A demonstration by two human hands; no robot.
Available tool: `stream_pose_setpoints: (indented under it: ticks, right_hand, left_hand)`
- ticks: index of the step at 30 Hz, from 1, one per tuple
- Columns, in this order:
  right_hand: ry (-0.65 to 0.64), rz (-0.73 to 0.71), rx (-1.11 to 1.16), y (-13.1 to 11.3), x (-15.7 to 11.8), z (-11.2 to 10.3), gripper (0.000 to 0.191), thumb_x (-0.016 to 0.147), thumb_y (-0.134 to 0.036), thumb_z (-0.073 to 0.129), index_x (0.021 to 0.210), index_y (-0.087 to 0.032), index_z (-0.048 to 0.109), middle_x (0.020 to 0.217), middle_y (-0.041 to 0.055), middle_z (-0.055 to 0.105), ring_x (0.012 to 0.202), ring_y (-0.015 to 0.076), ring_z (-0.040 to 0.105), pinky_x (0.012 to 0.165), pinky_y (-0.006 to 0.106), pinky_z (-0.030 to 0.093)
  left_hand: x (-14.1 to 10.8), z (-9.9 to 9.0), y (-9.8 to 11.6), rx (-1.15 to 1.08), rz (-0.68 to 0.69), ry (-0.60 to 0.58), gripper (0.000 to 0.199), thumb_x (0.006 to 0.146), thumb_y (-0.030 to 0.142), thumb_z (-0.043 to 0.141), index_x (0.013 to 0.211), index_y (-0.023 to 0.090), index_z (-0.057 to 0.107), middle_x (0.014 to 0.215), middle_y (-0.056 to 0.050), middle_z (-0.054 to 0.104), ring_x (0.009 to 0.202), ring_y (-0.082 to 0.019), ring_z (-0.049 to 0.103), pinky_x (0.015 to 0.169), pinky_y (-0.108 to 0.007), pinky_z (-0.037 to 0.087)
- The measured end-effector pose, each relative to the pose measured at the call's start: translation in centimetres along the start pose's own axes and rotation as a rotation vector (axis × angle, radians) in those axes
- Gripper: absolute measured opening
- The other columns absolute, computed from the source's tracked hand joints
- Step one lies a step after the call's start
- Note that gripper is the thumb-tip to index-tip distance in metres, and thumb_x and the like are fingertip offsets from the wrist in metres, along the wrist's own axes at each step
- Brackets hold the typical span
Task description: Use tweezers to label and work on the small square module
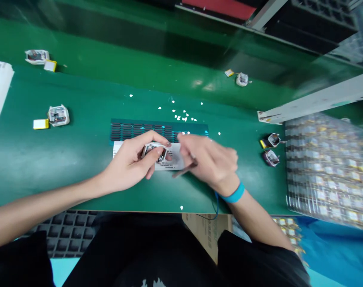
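Note:
My left hand (130,163) grips a small square electronic part with a pale frame (154,150) over a white sheet (177,159) on the green table (79,159). My right hand (210,161) is just right of the part, blurred, with a thin dark tool (184,171) held in its fingers and a blue band at the wrist. A teal sheet with rows of small dark pads (139,129) lies just behind both hands.
Small white scraps (181,115) dot the table beyond the sheet. Similar parts with yellow cells lie at the left (58,115), far left (37,56), back (241,79) and right (273,140). A clear tray stack of parts (328,167) fills the right side.

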State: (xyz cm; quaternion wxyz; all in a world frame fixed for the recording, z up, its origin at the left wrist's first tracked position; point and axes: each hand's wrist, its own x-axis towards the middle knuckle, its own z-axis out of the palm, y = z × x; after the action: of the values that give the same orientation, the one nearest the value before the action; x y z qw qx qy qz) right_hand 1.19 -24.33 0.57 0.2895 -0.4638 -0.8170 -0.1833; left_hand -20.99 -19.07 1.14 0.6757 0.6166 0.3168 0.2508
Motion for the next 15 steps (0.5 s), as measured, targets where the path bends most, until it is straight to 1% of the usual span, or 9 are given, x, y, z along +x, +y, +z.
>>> stream_pose_setpoints:
  ticks: [1,2,3,4,6,8,11,13,15]
  right_hand:
    - [-0.013,0.084,-0.048,1.2,0.2,-0.1,0.025,0.099,-0.008,0.056,0.111,-0.022,0.072,0.086,0.0009,0.081,0.07,0.0165,0.076,0.057,0.026,0.056]
    - [-0.005,0.194,-0.098,2.4,0.3,-0.2,0.024,0.099,-0.01,0.056,0.11,-0.022,0.073,0.086,0.003,0.081,0.07,0.0185,0.076,0.058,0.028,0.058]
    - [-0.025,0.285,-0.117,3.7,0.4,-0.2,0.024,0.099,-0.013,0.057,0.113,-0.022,0.073,0.093,0.0061,0.081,0.076,0.0218,0.078,0.065,0.032,0.061]
    - [-0.059,0.347,-0.111,4.7,0.3,-0.1,0.028,0.099,-0.013,0.055,0.118,-0.024,0.073,0.101,0.008,0.082,0.084,0.0247,0.079,0.072,0.036,0.063]
    - [-0.117,0.39,-0.088,6.0,0.1,0.2,0.038,0.098,-0.01,0.051,0.127,-0.025,0.071,0.112,0.0089,0.08,0.094,0.0277,0.079,0.08,0.04,0.065]
    - [-0.127,0.351,-0.066,5.8,-0.3,0.5,0.043,0.098,-0.009,0.05,0.133,-0.025,0.068,0.121,0.0084,0.079,0.101,0.0269,0.079,0.082,0.04,0.065]
    - [-0.096,0.158,0.001,3.5,-0.6,0.4,0.045,0.1,-0.01,0.054,0.141,-0.028,0.062,0.128,0.0047,0.077,0.104,0.0215,0.078,0.081,0.032,0.064]
    - [-0.125,-0.015,0.051,1.8,-0.6,0.0,0.044,0.102,-0.011,0.054,0.142,-0.027,0.06,0.129,0.0029,0.077,0.093,0.0171,0.079,0.072,0.027,0.062]
    - [-0.152,-0.142,0.073,0.6,-0.6,-0.6,0.034,0.104,-0.013,0.055,0.136,-0.019,0.064,0.126,0.0052,0.078,0.08,0.0154,0.076,0.063,0.027,0.059]
  left_hand:
    - [0.0,0.0,0.0,-0.034,0.004,0.028,0.012,0.097,0.022,0.057,0.107,0.016,0.059,0.083,-0.004,0.073,0.043,-0.008,0.056,0.042,-0.021,0.038]
    - [0.0,0.1,0.0,-0.065,0.01,0.05,0.016,0.096,0.02,0.057,0.111,0.016,0.058,0.09,-0.006,0.075,0.047,-0.008,0.057,0.043,-0.021,0.04]
    - [0.0,0.1,0.0,-0.091,0.019,0.067,0.019,0.095,0.018,0.057,0.114,0.016,0.056,0.095,-0.006,0.076,0.049,-0.008,0.059,0.045,-0.021,0.042]
    - [0.1,0.1,0.0,-0.11,0.032,0.081,0.022,0.094,0.016,0.058,0.116,0.016,0.055,0.097,-0.006,0.076,0.051,-0.008,0.06,0.046,-0.021,0.043]
    - [0.1,0.1,-0.1,-0.112,0.058,0.109,0.022,0.092,0.013,0.059,0.114,0.017,0.054,0.098,-0.006,0.075,0.054,-0.009,0.063,0.046,-0.021,0.044]
    - [0.1,0.0,-0.2,-0.074,0.069,0.119,0.018,0.092,0.013,0.06,0.11,0.017,0.057,0.089,-0.003,0.074,0.053,-0.009,0.063,0.045,-0.021,0.043]
    - [0.1,0.0,-0.1,-0.022,0.031,0.056,0.019,0.094,0.016,0.059,0.112,0.015,0.062,0.068,0.001,0.069,0.048,-0.01,0.059,0.043,-0.021,0.044]
    - [0.1,0.0,0.0,-0.026,-0.01,0.005,0.02,0.095,0.018,0.057,0.115,0.015,0.062,0.063,0.001,0.069,0.047,-0.012,0.06,0.043,-0.022,0.047]
    - [0.0,0.1,0.0,-0.024,-0.039,-0.016,0.021,0.094,0.019,0.057,0.115,0.016,0.059,0.065,-0.001,0.07,0.052,-0.016,0.065,0.042,-0.023,0.048]
